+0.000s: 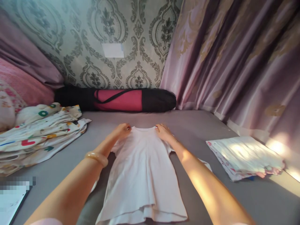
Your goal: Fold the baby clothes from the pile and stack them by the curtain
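A small white short-sleeved shirt (142,168) lies spread out in front of me, its neckline away from me and its wavy hem close by. My left hand (123,129) has its fingers closed on the shirt's left shoulder, beside the collar. At the other shoulder, my right hand (163,131) pinches the fabric next to the neckline. A bangle (96,158) circles my left forearm. White cloth peeks out from behind my right forearm, and my arms cover parts of both sleeves.
A grey sheet (194,125) covers the surface. Printed clothes (47,137) are heaped at left, and folded clothes (243,156) lie at right. A black and red long bag (117,100) rests against the patterned wall. Purple curtains (229,62) hang at right. A pixelated flat object (14,197) sits lower left.
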A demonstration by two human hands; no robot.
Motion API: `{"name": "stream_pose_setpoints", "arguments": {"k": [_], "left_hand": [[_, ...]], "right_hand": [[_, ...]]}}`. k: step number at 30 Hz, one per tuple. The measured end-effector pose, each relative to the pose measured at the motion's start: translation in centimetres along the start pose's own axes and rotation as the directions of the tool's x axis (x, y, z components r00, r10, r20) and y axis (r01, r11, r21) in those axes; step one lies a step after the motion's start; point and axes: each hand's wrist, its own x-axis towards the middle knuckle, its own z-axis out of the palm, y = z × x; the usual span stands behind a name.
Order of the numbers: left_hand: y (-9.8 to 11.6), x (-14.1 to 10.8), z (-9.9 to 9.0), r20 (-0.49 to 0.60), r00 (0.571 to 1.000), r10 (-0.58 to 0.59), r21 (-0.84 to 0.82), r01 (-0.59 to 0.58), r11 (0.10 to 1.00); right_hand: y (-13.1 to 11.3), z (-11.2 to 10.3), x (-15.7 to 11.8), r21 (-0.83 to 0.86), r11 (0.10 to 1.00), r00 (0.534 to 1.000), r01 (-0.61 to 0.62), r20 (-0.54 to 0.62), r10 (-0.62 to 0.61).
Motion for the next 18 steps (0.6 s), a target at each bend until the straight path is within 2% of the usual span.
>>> {"name": "stream_pose_setpoints", "arguments": {"k": [3, 6, 10, 14, 18], "left_hand": [[1.1, 0.3, 0.6, -0.030, 0.999, -0.031, -0.004, 0.031, 1.000], [1.8, 0.0, 1.1, -0.103, 0.993, -0.054, 0.009, 0.055, 0.998], [1.5, -0.6, 2.3, -0.218, 0.976, 0.012, 0.094, 0.009, 0.996], [0.8, -0.6, 3.1, -0.209, 0.975, 0.079, 0.134, -0.052, 0.990], [1.3, -1.0, 2.6, -0.193, 0.981, 0.020, 0.170, 0.013, 0.985]], "right_hand": [[-0.8, 0.8, 0.5, -0.010, 1.000, 0.999, -0.023, -0.024, 0.022], [-1.1, 1.6, 0.8, -0.041, 0.998, 0.994, -0.052, -0.101, 0.047], [-0.6, 2.7, 0.7, -0.113, 0.994, 0.980, 0.002, -0.200, -0.025], [-0.7, 3.1, 0.9, -0.123, 0.992, 0.982, 0.022, -0.181, -0.045], [-0.2, 1.0, 0.6, 0.009, 1.000, 0.998, 0.028, -0.061, -0.027]]}}
